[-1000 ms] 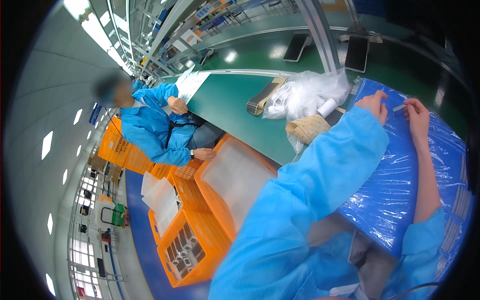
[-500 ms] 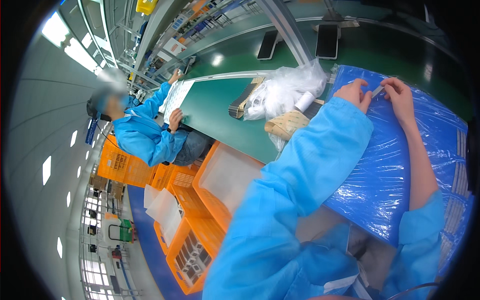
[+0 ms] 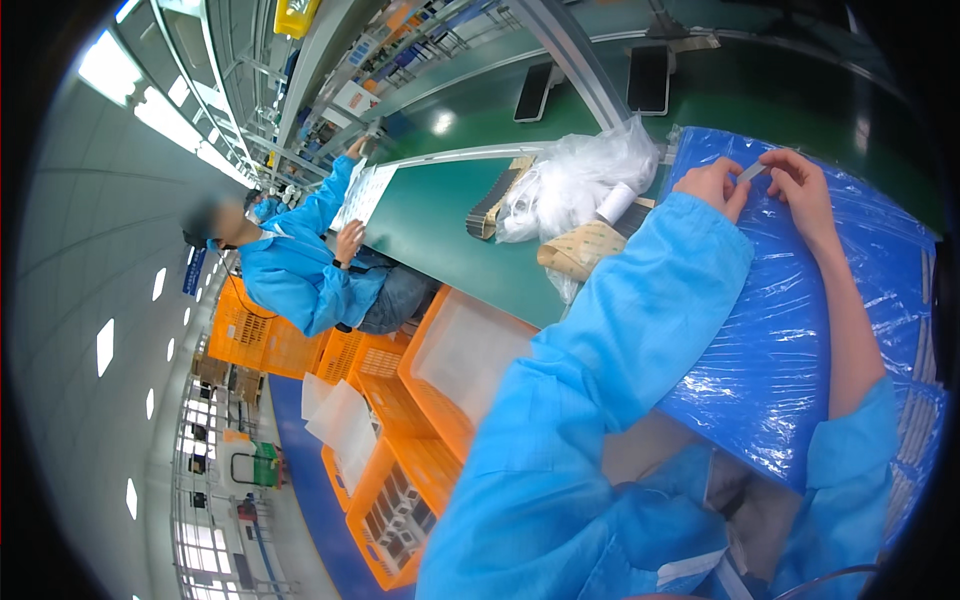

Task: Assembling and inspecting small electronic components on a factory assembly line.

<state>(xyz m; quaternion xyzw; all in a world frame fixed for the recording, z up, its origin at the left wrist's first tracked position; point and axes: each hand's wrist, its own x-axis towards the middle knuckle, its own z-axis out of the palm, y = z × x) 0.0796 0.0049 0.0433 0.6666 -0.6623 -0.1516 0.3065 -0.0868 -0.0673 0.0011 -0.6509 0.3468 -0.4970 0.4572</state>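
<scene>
A small pale grey strip (image 3: 750,172) spans the gap between my two hands, above the wrapped blue sheets. My left hand (image 3: 710,186) pinches its near left end, fingers curled. At the other end, my right hand (image 3: 800,192) holds it between thumb and index finger. Under both hands lies a blue stack (image 3: 760,330) covered in clear, shiny plastic film. Just left of it on the green bench rest a bunched clear plastic bag (image 3: 590,175), a white roll (image 3: 615,203) and a tan paper roll (image 3: 578,250).
A dark strip roll (image 3: 487,212) lies left of the bag. Two black phone-like devices (image 3: 648,80) sit on the far green surface behind a metal post (image 3: 575,65). Orange crates (image 3: 440,375) stand at lower left. A co-worker in blue (image 3: 300,270) works at the bench's far left.
My hands stay on the strip, with slightly more of it showing between the fingers. The view has shifted a little, and the co-worker's head and arms have moved.
</scene>
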